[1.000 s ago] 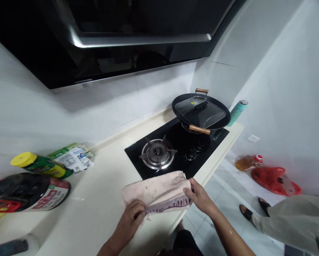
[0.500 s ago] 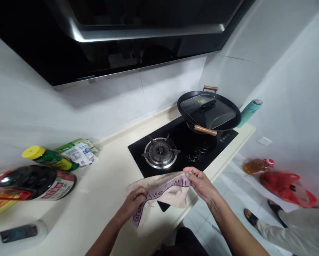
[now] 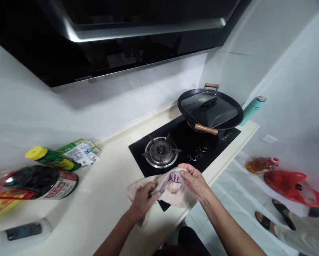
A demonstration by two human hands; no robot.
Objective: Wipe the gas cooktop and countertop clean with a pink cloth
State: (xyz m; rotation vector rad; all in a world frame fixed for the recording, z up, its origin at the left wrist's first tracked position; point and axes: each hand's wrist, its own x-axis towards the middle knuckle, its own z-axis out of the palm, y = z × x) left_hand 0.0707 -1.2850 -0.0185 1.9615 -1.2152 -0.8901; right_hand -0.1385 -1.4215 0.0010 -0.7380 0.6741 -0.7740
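Note:
A pale pink cloth (image 3: 172,193) with purple print hangs gathered between my hands, over the front edge of the gas hob (image 3: 138,149). My left hand (image 3: 145,199) is closed on its left part, with a fold bunched at the fingers. At its upper right corner my right hand (image 3: 194,179) pinches the edge between thumb and fingers. Just beyond the cloth is the bare left burner (image 3: 161,151). Part of the print is hidden in the folds.
A lidded wok (image 3: 210,110) sits on the right burner, near a teal flask (image 3: 252,110). Left on the counter are a dark sauce bottle (image 3: 42,183) and a yellow-capped container (image 3: 53,158). An oil jug (image 3: 260,165), a red bag (image 3: 292,186) and another person's feet (image 3: 271,218) are on the floor.
My left hand has moved right and closer to my right hand, folding the cloth, which was stretched wider before. The view has shifted slightly.

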